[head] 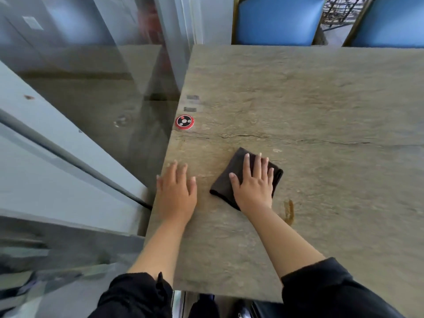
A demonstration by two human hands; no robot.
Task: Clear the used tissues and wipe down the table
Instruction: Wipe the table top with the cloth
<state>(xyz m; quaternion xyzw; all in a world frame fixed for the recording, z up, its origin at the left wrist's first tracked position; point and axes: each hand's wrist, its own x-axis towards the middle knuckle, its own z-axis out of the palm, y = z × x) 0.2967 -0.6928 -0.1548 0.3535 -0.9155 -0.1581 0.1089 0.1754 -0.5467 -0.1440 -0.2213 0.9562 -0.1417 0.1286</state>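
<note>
A view from above onto one stone-look counter, grey-brown and rough-grained, with a thin crack running across it. Along its left edge stands a glass wall that mirrors the surface. Near that edge lies one small round call button, red-rimmed with a black face. Below it, the left hand rests flat on the bare counter, its fingers straight and slightly spread, holding nothing. Just to its right, the right hand presses down on one dark folded cloth, square and soft-looking, fingers straight and fanned over it. Beside the right wrist sits one brownish smear. Both arms wear black sleeves. Beyond the counter's far edge are two blue padded chairs.
</note>
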